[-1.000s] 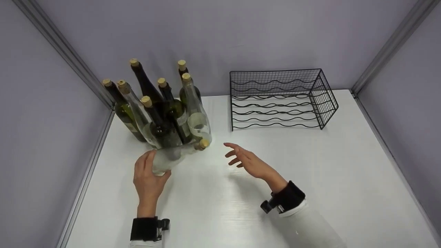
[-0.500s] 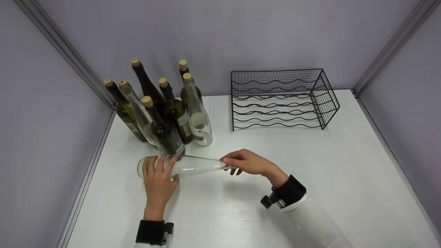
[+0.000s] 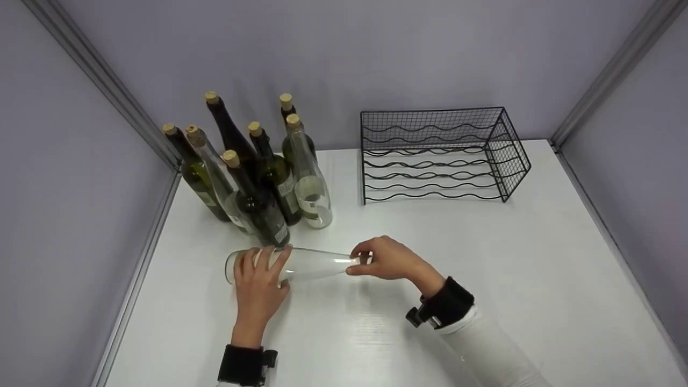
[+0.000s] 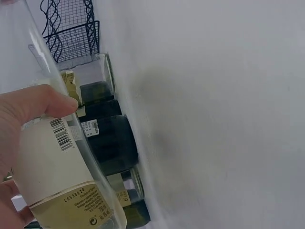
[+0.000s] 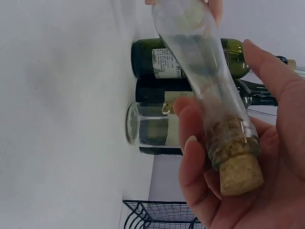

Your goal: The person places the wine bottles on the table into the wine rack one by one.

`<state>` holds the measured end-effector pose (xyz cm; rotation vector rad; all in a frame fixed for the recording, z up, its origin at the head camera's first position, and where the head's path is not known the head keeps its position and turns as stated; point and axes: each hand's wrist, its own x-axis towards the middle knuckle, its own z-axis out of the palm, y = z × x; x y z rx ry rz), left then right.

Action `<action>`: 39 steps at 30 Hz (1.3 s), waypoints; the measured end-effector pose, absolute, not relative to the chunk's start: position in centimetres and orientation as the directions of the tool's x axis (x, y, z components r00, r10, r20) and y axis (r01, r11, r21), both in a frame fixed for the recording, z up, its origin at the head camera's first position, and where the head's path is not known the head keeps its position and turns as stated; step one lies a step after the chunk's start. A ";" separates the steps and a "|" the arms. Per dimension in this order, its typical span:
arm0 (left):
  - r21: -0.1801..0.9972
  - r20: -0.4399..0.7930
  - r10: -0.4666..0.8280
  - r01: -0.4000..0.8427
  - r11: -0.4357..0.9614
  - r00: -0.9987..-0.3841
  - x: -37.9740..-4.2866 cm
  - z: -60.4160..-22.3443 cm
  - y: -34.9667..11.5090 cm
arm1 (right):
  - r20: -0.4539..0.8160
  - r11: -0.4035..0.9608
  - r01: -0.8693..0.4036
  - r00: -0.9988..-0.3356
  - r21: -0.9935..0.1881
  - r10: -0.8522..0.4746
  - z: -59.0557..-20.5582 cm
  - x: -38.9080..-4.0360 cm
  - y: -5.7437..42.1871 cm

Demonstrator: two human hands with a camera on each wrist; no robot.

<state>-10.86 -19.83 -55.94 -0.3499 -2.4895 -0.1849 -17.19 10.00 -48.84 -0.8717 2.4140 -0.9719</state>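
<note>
A clear glass wine bottle (image 3: pixel 317 264) is held on its side above the white table, its base to the left and its neck to the right. My left hand (image 3: pixel 260 282) grips the body, fingers over the far side and thumb on the near side. In the left wrist view its cream and gold label (image 4: pixel 57 167) with a barcode shows below the thumb. My right hand (image 3: pixel 395 260) is at the neck, with fingers curled behind it. The right wrist view shows a cork (image 5: pixel 240 175) in the mouth, close to the palm; the thumb stands off the glass.
Several corked bottles, dark green (image 3: pixel 263 212) and clear (image 3: pixel 312 191), stand upright in a group at the back left, right behind the held bottle. A black wire wine rack (image 3: pixel 432 175) with wavy bars stands at the back right. Walls enclose the table's back and sides.
The left hand has brought the bottle from in front of the group toward me and rightward. The right hand, earlier empty, has come to the neck, and its fingers have shifted around it.
</note>
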 end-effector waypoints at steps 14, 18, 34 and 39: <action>0.110 0.511 0.225 0.322 0.940 -0.830 -10.8 -55.3 -18.4 | -0.055 0.657 -0.380 -0.839 -0.651 -0.541 -50.1 -16.8 10.5; 0.154 0.490 0.223 0.335 0.929 -0.843 -10.7 -55.4 -17.6 | -0.021 0.642 -0.373 -0.855 -0.670 -0.518 -50.2 -16.5 11.6; 0.272 0.476 0.277 0.439 0.856 -0.835 -10.7 -55.9 -15.0 | -0.045 0.631 -0.238 -0.916 -0.739 -0.399 -51.3 -15.2 18.9; 0.304 0.418 0.262 0.406 0.862 -0.870 -10.9 -55.9 -14.7 | -0.041 0.646 -0.206 -0.937 -0.735 -0.346 -51.7 -15.0 20.7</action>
